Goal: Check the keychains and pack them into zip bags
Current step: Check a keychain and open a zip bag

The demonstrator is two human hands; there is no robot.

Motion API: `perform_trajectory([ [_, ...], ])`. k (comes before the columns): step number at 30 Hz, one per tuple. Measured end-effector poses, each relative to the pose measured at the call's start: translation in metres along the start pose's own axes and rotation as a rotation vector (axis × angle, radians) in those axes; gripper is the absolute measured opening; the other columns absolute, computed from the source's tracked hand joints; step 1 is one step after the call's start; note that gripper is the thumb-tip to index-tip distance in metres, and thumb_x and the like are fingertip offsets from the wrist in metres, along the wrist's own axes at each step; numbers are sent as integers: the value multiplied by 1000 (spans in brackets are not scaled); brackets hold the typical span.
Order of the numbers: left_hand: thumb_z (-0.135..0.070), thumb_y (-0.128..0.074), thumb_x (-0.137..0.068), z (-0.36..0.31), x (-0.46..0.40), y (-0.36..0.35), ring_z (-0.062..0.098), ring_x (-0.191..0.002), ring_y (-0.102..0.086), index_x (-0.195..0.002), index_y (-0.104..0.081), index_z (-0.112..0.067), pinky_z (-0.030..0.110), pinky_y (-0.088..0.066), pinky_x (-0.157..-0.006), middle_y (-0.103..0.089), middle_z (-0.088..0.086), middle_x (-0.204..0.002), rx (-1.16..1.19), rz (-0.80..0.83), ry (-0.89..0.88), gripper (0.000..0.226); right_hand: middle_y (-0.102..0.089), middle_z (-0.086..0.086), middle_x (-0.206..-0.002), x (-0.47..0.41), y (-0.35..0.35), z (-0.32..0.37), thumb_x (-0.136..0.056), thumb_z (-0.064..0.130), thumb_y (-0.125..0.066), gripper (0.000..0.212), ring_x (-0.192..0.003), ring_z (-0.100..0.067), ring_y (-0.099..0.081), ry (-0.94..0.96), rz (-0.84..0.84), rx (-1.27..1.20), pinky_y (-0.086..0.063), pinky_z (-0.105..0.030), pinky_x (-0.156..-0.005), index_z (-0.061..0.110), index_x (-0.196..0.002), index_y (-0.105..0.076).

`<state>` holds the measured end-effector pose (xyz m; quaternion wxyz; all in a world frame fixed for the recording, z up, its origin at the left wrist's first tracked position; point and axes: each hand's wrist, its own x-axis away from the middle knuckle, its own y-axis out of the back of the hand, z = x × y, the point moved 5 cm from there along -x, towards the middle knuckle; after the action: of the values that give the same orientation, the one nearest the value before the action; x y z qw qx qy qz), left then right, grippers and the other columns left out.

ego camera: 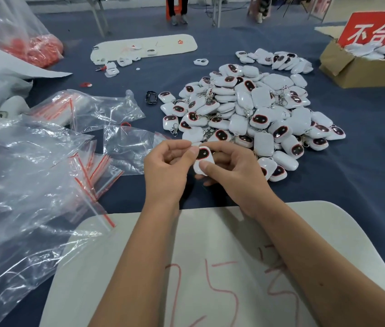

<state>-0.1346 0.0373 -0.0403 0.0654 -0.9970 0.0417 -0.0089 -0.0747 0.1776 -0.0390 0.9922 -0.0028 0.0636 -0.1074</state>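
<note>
The keychains (pixel 245 109) in the pile are shiny white plastic — smooth, with dark glossy faces and little silver metal clips. The zip bags (pixel 92 171) are thin clear plastic, crinkly and shiny, with red strips on top. The table cover (pixel 364 185) looks like soft dull blue cloth — the box (pixel 352 69) is plain brown cardboard, and the white board (pixel 139 267) looks smooth and matt.

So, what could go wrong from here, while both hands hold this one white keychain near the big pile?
1. The white plastic keychain with the dark oval face is pinched only by fingertips of the left hand and right hand; it may slip into the heap of unchecked white keychains just behind and get mixed up.
2. The clear red-striped zip bags lie loosely overlapped, so more than one may be picked up.
</note>
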Motion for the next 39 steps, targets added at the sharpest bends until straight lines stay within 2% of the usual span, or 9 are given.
perform_trajectory([
  [3, -13, -78, -91, 0, -1, -2, 10, -79, -69, -99, -76, -12, 21, -55, -73, -77, 3, -88, -56, 44, -2, 9, -79, -3, -84, 0, 3, -1, -96, 4, -71, 20, -75, -16, -74, 20, -61, 37, -58, -25, -64, 14, -113, -70],
  [7, -14, -73, -94, 0, -2, -9, 14, -80, -69, -102, -79, -11, 29, -58, -76, -79, 7, -90, -175, 164, -14, 10, -78, -2, -81, 0, 7, -1, -97, 5, -70, 19, -72, -12, -73, 36, -117, 45, -57, -21, -67, 17, -111, -70],
  [11, -9, -72, -94, 2, -3, -8, 5, -64, -61, -97, -80, -9, 20, -53, -66, -72, -3, -72, -176, 162, 13, 8, -79, -3, -89, -2, 6, 0, -95, 1, -71, 21, -78, -15, -75, 35, -105, 18, -60, -25, -70, 14, -111, -72],
  [15, -9, -71, -94, 3, -5, -8, -2, -52, -52, -94, -80, -9, 13, -45, -56, -64, -14, -59, -193, 122, 19, 8, -76, 1, -83, -3, 6, 1, -95, -3, -70, 23, -76, -12, -73, 42, -96, 28, -60, -26, -71, 12, -113, -73],
  [25, -7, -70, -94, 2, -6, -7, -3, -49, -50, -88, -77, -8, 11, -43, -54, -63, -12, -57, -201, 153, 32, 9, -78, -6, -89, -2, 6, 2, -95, -5, -69, 24, -76, -13, -73, 40, -89, 59, -61, -28, -72, 10, -114, -72],
  [29, -9, -70, -95, 2, -5, -7, -2, -51, -49, -96, -77, -4, 13, -43, -56, -62, -10, -61, -192, 160, 17, 8, -75, -9, -90, -2, 5, 0, -97, -1, -67, 21, -79, -13, -71, 33, -88, 54, -62, -31, -74, 11, -113, -73],
  [31, -11, -69, -97, 2, -4, -7, -1, -54, -50, -99, -78, -6, 14, -44, -58, -63, -9, -64, -181, 197, 20, 10, -75, -12, -93, -3, 7, -1, -101, 4, -64, 16, -82, -13, -71, 2, -111, -15, -61, -30, -73, 9, -113, -74],
  [35, -13, -69, -97, 0, -2, -6, 1, -59, -53, -96, -79, -12, 14, -46, -60, -69, -4, -71, -156, 270, 42, 10, -76, 0, -84, -3, 9, -3, -102, 8, -65, 9, -74, -11, -71, -29, -157, -13, -60, -26, -66, 5, -104, -73],
  [39, -10, -64, -99, 1, -2, -7, 7, -67, -54, -87, -83, -24, 21, -48, -65, -72, 2, -78, -140, 277, 73, 27, -76, -2, -81, -3, 11, -4, -100, 8, -67, 7, -70, -14, -70, -38, -222, 31, -59, -26, -61, 7, -95, -73],
])
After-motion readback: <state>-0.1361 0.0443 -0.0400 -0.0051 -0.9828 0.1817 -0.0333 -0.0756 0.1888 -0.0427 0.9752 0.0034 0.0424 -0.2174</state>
